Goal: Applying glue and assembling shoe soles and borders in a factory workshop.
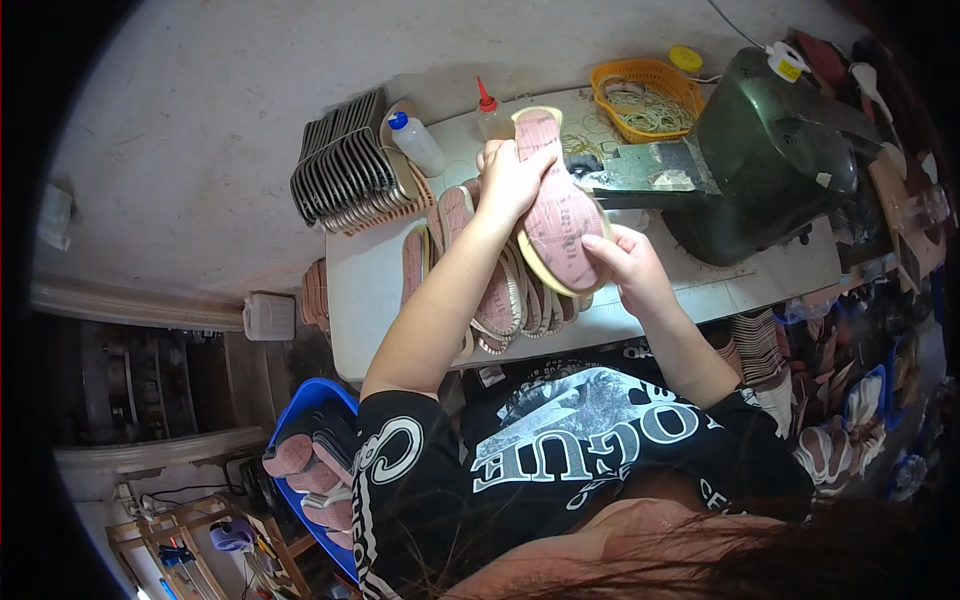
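Observation:
A pinkish shoe insole (pixel 562 222) with a pale yellow rim is held up over the table, its printed face toward me. My left hand (pixel 512 180) grips it by the narrower upper part, with some fingers hidden behind it. On the wide lower end, my right hand (pixel 637 266) presses its thumb on the face; its other fingers are behind the edge. The grey arm of a dark green machine (pixel 650 170) reaches close behind the insole. Several more insoles (pixel 500 300) with ribbed pale edges lie in an overlapping pile under my left forearm.
At the table's back left stands a dark row of stacked soles (pixel 345 160). Nearby are a blue-capped bottle (pixel 420 145) and a red-tipped bottle (pixel 492 120). An orange basket (pixel 690 90) holds pale strips. A blue bin (pixel 290 405) of pink pieces sits left of me.

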`<action>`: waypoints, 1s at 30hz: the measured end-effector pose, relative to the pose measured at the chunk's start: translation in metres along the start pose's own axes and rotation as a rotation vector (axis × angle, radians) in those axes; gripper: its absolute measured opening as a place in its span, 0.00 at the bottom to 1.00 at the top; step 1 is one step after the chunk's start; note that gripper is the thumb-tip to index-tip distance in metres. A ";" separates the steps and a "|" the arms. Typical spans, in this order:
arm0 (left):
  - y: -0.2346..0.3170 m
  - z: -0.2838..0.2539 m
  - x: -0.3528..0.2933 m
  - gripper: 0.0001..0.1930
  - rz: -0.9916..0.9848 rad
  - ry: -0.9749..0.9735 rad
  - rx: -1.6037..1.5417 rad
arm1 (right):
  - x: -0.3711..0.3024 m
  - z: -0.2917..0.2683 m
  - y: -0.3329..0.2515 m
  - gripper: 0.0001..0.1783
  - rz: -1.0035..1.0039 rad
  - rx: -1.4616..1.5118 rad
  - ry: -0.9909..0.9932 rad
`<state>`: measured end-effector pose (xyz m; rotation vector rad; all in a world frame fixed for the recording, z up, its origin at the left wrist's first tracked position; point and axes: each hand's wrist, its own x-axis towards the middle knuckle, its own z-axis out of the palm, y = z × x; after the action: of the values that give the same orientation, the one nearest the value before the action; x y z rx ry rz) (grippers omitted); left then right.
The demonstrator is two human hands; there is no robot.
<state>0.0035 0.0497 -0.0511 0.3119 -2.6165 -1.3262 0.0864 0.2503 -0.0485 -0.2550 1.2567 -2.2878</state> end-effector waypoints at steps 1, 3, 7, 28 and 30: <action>0.004 0.001 0.000 0.30 0.001 -0.002 0.001 | 0.001 -0.004 0.002 0.17 -0.001 0.002 0.002; 0.016 0.003 -0.002 0.30 -0.017 0.084 0.165 | 0.003 -0.013 0.004 0.18 0.112 -0.041 -0.057; 0.019 0.000 0.007 0.31 -0.063 0.012 0.216 | -0.005 0.004 0.012 0.17 0.295 0.061 -0.041; 0.038 -0.058 0.072 0.22 0.358 -0.927 0.309 | 0.042 0.028 0.013 0.19 0.122 0.219 0.156; 0.034 -0.059 0.075 0.23 0.365 -0.958 0.258 | 0.044 0.034 0.008 0.20 0.119 0.241 0.169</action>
<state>-0.0563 0.0038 0.0159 -0.9679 -3.3287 -1.1708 0.0655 0.1991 -0.0402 0.0970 1.0305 -2.3670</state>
